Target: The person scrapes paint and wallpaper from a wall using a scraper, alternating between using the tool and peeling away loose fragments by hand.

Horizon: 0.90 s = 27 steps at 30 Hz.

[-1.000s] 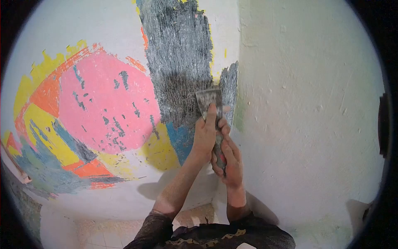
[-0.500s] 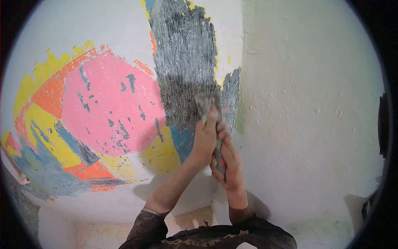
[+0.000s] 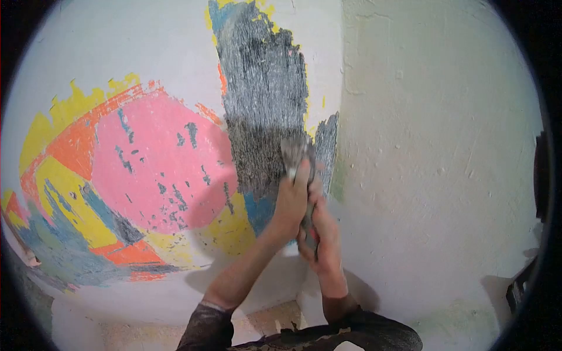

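Note:
A dust-covered scraper (image 3: 293, 151) with a flared, blurred blade is pressed to or held very near the scraped dark-grey patch (image 3: 257, 76) of the painted wall. My left hand (image 3: 290, 205) is closed on it just below the blade, thumb stretched along it. Lower down, my right hand (image 3: 325, 234) wraps the handle, where a bit of red shows. Much of the handle is hidden by my fingers. Yellow paint edges border the grey patch, and a strip of blue paint (image 3: 261, 213) lies left of my left hand.
A pink painted circle (image 3: 167, 164) with grey chips, ringed by yellow and orange shapes, covers the wall on the left. The corner meets a pale, bumpy side wall (image 3: 421, 158) on the right. A dark object (image 3: 521, 289) stands at the right edge.
The view has tilted slightly, so the painted wall sits lower in it. Both hands and the scraper also appear a little lower, still gripped the same way.

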Available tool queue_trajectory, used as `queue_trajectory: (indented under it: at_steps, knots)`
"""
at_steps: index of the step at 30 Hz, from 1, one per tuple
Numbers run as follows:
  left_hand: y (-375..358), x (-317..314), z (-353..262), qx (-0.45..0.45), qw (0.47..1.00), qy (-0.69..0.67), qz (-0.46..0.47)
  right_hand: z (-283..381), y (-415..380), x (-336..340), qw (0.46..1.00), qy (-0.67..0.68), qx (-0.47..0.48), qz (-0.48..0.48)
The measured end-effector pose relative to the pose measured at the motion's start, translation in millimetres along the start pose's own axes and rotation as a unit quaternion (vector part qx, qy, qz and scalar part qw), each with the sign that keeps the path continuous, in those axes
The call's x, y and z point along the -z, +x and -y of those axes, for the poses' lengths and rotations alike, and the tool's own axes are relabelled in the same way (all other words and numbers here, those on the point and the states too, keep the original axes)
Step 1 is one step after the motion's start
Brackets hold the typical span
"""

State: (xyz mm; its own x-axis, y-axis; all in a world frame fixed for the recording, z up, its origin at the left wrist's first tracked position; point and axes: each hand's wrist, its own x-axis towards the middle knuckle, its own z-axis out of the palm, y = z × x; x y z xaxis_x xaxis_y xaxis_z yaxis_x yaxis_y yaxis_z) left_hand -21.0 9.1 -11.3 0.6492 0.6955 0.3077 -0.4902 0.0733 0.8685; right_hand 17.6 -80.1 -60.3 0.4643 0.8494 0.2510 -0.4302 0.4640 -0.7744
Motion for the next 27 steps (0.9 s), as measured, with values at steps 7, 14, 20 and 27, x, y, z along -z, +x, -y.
queue_trajectory:
  at_steps: [7,14,20,27]
  knots:
    - [-10.6,-3.2,1.8,0.021,0.999,-0.030,-0.009,-1.7,-14.9,-1.3,0.999,0.025,-0.037,-0.001]
    - [2.7,-24.2,-25.2,0.030,0.999,-0.036,-0.010,19.2,7.3,-0.1,0.996,0.053,-0.022,0.066]
    - [-10.7,-18.5,-2.2,0.043,0.996,-0.048,-0.058,15.8,-16.2,2.8,0.990,0.103,-0.097,0.002]
    - [-2.6,-29.5,-10.0,0.025,0.998,-0.031,-0.051,18.3,-5.6,23.5,0.971,0.193,-0.116,0.083]
